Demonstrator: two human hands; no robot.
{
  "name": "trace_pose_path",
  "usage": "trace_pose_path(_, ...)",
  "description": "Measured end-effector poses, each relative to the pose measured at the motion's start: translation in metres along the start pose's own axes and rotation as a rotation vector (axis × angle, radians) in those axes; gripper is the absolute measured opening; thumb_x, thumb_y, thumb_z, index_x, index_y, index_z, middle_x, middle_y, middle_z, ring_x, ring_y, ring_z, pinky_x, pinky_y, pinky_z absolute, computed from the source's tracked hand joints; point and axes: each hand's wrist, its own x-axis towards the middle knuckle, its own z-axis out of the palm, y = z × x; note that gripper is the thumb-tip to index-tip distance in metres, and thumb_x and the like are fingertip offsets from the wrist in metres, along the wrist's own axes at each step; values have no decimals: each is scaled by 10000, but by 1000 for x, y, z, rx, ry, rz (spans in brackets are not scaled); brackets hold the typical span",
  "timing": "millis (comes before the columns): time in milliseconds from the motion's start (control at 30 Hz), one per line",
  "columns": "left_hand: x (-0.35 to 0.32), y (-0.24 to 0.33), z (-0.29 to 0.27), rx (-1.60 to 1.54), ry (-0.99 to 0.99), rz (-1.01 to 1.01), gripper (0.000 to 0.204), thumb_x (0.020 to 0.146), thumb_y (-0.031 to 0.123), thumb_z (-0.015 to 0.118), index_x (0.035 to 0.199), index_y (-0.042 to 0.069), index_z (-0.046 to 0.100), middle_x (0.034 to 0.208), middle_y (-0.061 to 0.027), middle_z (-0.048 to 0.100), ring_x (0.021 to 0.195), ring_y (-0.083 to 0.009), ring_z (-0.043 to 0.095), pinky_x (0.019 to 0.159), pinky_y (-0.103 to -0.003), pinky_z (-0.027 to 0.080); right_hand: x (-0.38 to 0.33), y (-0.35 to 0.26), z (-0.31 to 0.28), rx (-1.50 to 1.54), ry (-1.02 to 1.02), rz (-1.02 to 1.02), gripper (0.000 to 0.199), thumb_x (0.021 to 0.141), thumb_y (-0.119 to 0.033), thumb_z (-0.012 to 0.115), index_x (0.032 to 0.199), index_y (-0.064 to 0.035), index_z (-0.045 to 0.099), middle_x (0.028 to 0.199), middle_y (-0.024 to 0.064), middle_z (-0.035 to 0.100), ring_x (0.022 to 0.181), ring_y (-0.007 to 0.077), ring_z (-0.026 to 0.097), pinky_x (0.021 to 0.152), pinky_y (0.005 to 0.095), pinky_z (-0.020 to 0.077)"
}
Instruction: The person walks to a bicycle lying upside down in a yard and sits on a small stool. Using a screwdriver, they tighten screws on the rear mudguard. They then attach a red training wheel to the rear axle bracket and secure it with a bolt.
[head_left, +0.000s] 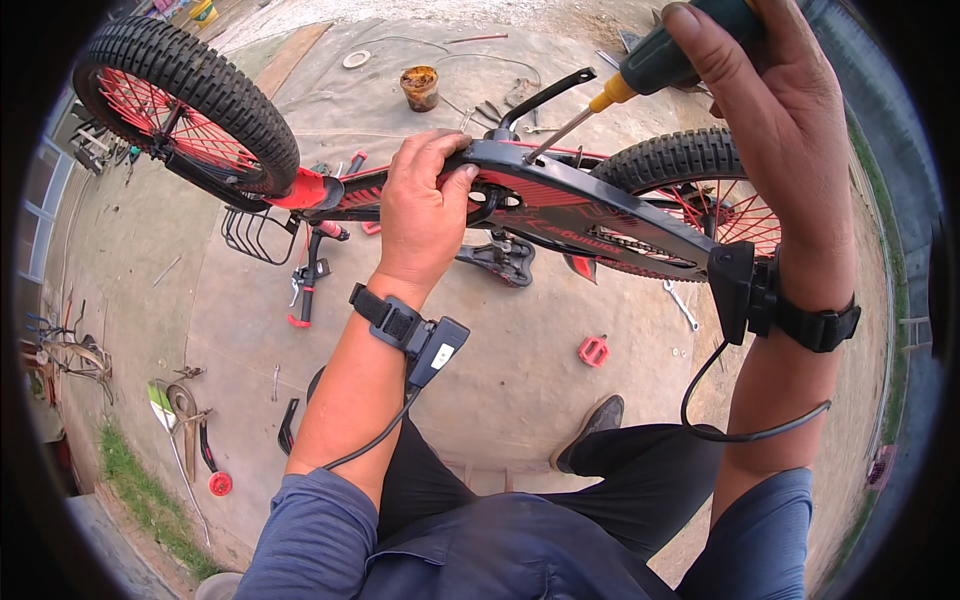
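A red and black bicycle is turned upside down, resting on its saddle point(508, 262) and handlebar. My left hand point(425, 215) is closed over the front end of its black chain guard point(590, 205), fingers on top and thumb on the near face. In my right hand point(785, 110) is a screwdriver point(655, 58) with a dark green and yellow handle. Its shaft slants down to the left, and the tip touches the guard's upper edge, just right of my left hand. Behind the guard a black crank arm point(550, 98) sticks up without a pedal.
The knobbly front tyre point(215, 100) rises at left; the rear tyre point(670, 158) stands behind the guard. On the ground lie a red pedal point(593, 350), a wrench point(681, 305) and a smaller wrench point(276, 382). Beyond the bicycle stands a tub of brown grease point(420, 90).
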Motion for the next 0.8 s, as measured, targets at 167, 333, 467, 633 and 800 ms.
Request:
trace_pose_path(167,1,2,5,-9,-4,-3,270,889,18,687,1158,10,666,1193,-122,651,1122,-268,634,983,-348,494,9,-32,5,-1,200,218,346,1018,-119,603,1309,47,515,822,61,658,699,118,652,675,241,509)
trace_pose_path(333,0,-1,1,-1,1,2,267,894,15,684,1160,6,665,1189,-122,650,1117,-264,636,982,-346,496,-3,16,-20,-124,-47,-161,344,1004,-97,560,1309,60,540,901,78,662,769,104,633,676,236,494)
trace_pose_path(467,0,-1,2,13,-2,7,269,894,15,685,1162,6,665,1194,-124,650,1115,-264,638,978,-345,500,-5,26,18,-442,355,-284,350,1026,-128,562,1323,57,546,896,72,655,742,99,617,658,234,485)
trace_pose_path(633,1,-4,3,7,30,35,250,865,29,703,1112,22,668,1158,-116,644,1068,-291,649,927,-374,526,-6,-3,2,-200,93,-31,390,1025,-132,534,1365,58,518,984,101,641,773,123,635,680,233,493)
trace_pose_path(800,0,-2,3,-1,10,15,264,882,19,692,1145,8,667,1186,-124,649,1101,-274,643,960,-355,509,-6,0,13,-146,191,-56,391,1051,-189,559,1350,59,512,883,80,644,764,153,687,663,248,516)
